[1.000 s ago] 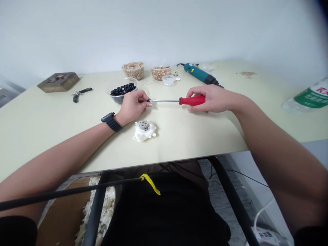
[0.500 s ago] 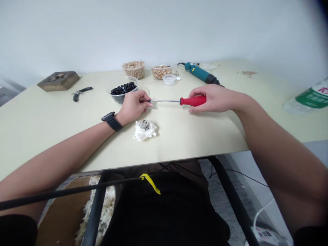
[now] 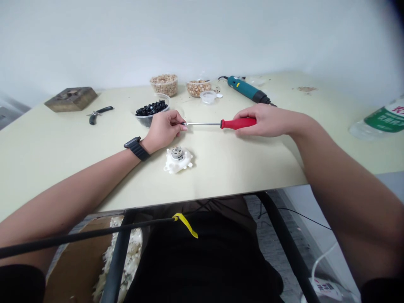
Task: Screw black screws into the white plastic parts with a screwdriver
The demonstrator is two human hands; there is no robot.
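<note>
My right hand [image 3: 263, 120] is closed around the red handle of a screwdriver [image 3: 238, 123], whose metal shaft points left, held level over the table. At the shaft's tip, my left hand [image 3: 166, 129] pinches a small black part [image 3: 183, 123], mostly covered by the fingers. The tip meets that part. Just in front of my left hand, a white plastic housing with a small metal motor [image 3: 177, 160] rests on the table. Behind the same hand stands a clear tub of black parts [image 3: 152, 108].
Two clear tubs of small tan pieces [image 3: 164, 85] [image 3: 198, 87] stand at the back. Beside them lie a small lid [image 3: 208, 97] and a teal power tool [image 3: 244, 88]. Pliers [image 3: 99, 113] and a wooden block [image 3: 72, 99] are at left, a bottle [image 3: 378, 120] at right. Below is a box of white parts [image 3: 126, 256].
The fingers of my right hand have closed further round the screwdriver's handle, and the hand has turned slightly. My left hand keeps its pinch at the tip. The housing has not moved.
</note>
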